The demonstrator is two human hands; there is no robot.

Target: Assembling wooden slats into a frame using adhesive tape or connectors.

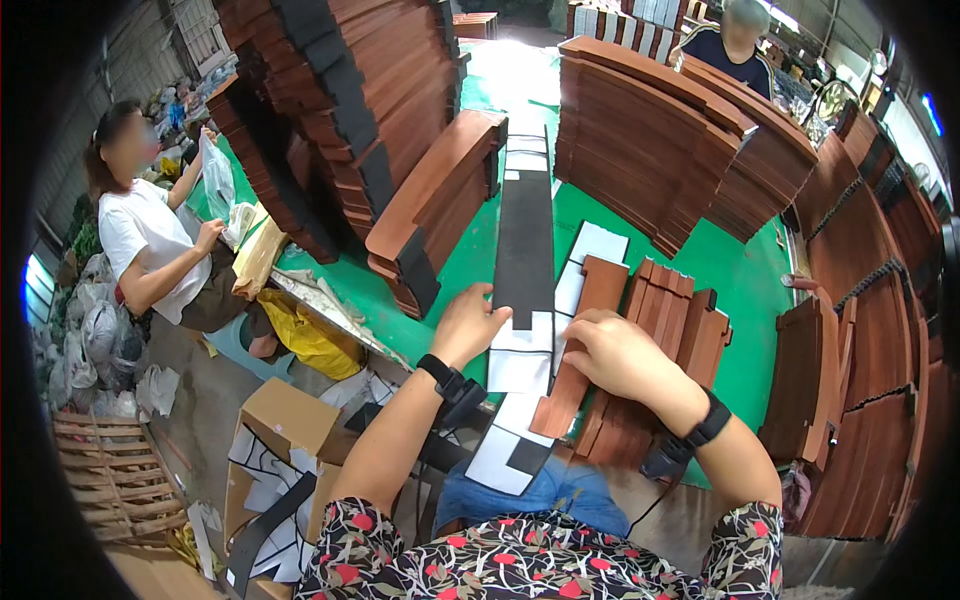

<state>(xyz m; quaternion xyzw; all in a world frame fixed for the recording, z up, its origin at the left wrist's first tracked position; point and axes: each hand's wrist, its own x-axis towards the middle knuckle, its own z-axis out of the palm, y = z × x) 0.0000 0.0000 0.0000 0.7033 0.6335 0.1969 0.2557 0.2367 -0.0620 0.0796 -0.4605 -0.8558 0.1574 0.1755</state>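
Note:
A long flat black strip (524, 240) with a white lower part (520, 365) lies lengthwise in front of me on the green table. My left hand (468, 328) rests at its left edge, thumb and forefinger apart and touching the strip. On the other side my right hand (622, 358) is closed, its fingers curled down beside the white part. What those fingertips hold, if anything, is hidden. Under the right hand lies a reddish-brown board (592, 300). A white piece with black patches (505, 465) sits at the table's near edge, close to my body.
Brown board stacks (640, 140) rise at the back right, and a taller one (350, 90) at the left. Shorter boards (660, 300) lie by my right arm. A cardboard box (285, 415) with offcuts stands lower left. One person (160, 240) handles plastic bags; another (730, 55) is behind the stacks.

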